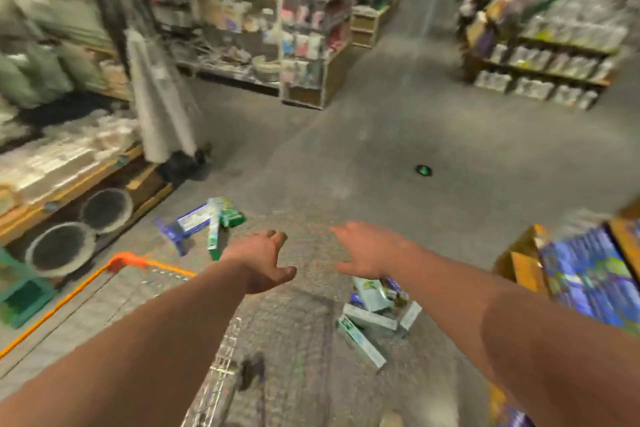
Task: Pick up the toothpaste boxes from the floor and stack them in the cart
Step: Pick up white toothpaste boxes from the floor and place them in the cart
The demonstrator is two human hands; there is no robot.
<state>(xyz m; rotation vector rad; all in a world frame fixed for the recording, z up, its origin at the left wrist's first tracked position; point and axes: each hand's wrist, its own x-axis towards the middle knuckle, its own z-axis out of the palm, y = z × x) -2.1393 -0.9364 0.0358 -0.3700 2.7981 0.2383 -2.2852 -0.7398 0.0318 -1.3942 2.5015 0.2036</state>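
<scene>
Two bare forearms (145, 350) were stretched forward from the lower edge, and nothing was grasped in either hand. The left hand (263, 260) was seen with its fingers loosely curved and spread. The right hand (363, 250) was spread flat, palm down (both were held above the grey floor (381, 135)).

On that floor the toothpaste boxes (370, 319) were scattered in two loose groups. The near heap (377, 302) lay at five o'clock from the right hand, just below it, with cartons crossed over one another. The far heap (202, 222) lay at ten o'clock from the left hand, with blue and green cartons tumbled together.

The cart (128, 260), a wire basket with an orange rim, was placed at seven o'clock from the left hand, partly under the left forearm. What it held could not be told through the blur.

A small green round object (423, 170) lay at one o'clock from the right hand, well apart. Stocked shelves (311, 28) were ranged at nine, twelve and two o'clock.
</scene>
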